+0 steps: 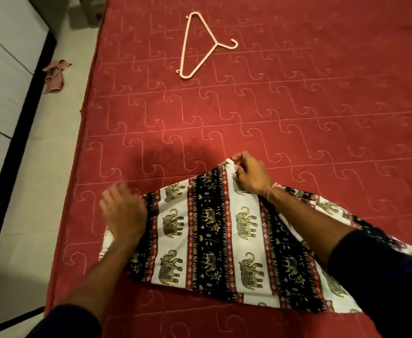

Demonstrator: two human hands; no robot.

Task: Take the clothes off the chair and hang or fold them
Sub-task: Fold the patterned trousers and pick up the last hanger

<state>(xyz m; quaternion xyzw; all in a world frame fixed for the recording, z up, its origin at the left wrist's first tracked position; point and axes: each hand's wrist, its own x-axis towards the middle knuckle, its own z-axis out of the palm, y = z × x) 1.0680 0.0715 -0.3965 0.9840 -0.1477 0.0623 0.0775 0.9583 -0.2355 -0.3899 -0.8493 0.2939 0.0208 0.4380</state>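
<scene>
Cotton cloth printed with golden elephants in white, black and red stripes [214, 240] lies spread at the near edge of the red quilted bed [297, 113], where its flat surface serves for folding. It is well apart from any chair; none is clearly in view.

At the near left, the left hand [123, 212] rests on the cloth's left edge with the fingers [117, 191] straight and loosely together, probably to pin that side flat while the other side is worked; motion blur makes it hard to tell how firmly it presses. Slightly farther and to the right, the right hand [250, 173], with a red-and-white thread at the wrist, pinches the far corner of the cloth between thumb and curled fingers [236, 158], lifting it into a peak, likely to carry it over for a fold.

Farther off, a pale pink plastic hanger [201, 46] lies unused on the bed. On the floor at the far left sits a crumpled dusty-pink rag [55, 75].
</scene>
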